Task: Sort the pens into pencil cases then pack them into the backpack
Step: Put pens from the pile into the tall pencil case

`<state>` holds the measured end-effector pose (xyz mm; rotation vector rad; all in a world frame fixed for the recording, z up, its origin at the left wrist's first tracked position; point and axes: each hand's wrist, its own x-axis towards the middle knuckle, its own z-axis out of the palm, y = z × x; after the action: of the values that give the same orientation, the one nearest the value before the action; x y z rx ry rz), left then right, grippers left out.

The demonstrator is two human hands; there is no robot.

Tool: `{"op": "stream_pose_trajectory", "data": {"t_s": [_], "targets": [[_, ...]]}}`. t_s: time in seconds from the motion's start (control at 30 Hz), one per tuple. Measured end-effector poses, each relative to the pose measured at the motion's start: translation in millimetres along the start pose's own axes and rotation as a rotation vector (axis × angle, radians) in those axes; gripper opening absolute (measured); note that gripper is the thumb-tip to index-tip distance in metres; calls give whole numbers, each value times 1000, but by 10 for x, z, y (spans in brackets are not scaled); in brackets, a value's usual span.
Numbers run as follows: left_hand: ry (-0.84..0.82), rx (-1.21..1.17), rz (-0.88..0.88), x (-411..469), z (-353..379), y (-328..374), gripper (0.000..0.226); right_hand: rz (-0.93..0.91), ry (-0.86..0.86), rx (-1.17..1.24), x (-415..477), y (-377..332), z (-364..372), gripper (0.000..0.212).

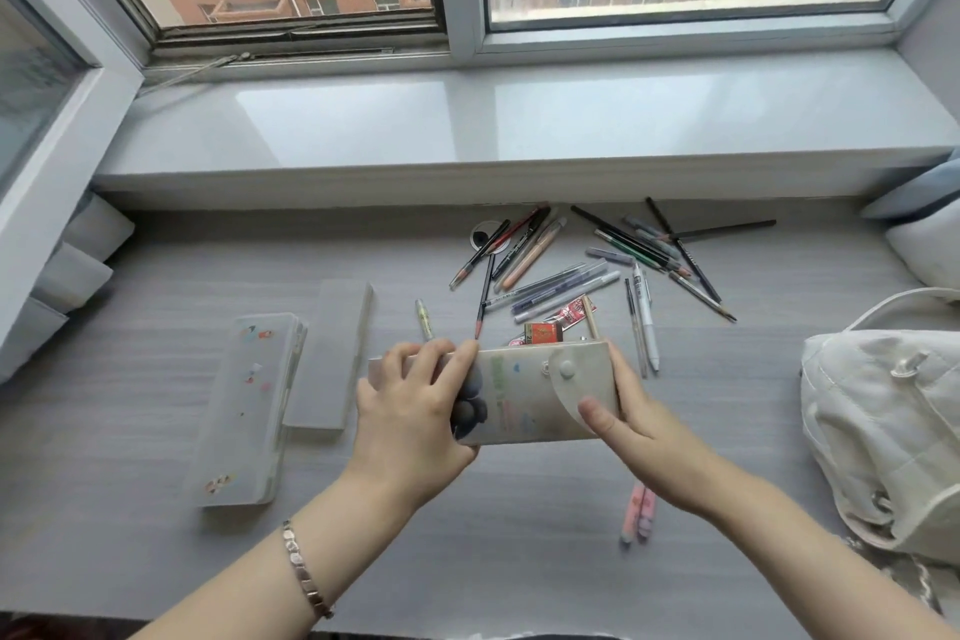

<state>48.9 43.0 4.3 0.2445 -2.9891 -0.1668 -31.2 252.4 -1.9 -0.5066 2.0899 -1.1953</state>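
Through the head camera I saw the cream soft pencil case with a rounded snap flap [524, 395] held just above the grey wood-grain desk [156, 535], between both hands. The left hand [410, 405] gripped its left end, fingers curled over the top edge, I judged to steady it. The right hand [639, 426] clasped the right end, thumb pressed on the flap's lower edge, probably to work it; I could not tell whether the snap was fastened. The loose pens and pencils [561, 270] lay scattered on the desk behind the case, unsorted. A translucent stickered plastic case [249, 405] and a plain grey box case [332, 353] waited at left, and the white quilted backpack [883, 431] at right.
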Motion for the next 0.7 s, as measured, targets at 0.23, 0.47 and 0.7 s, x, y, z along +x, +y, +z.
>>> {"op": "stream_pose_trajectory", "data": {"t_s": [0.23, 0.47, 0.7], "targets": [[141, 144, 162, -3, 67, -39, 85, -355, 115, -243, 63, 98, -176, 18], [137, 128, 199, -88, 138, 26, 90, -698, 282, -196, 24, 201, 20, 20], [364, 171, 221, -142, 49, 188, 73, -836, 456, -153, -137, 157, 93, 19]]}}
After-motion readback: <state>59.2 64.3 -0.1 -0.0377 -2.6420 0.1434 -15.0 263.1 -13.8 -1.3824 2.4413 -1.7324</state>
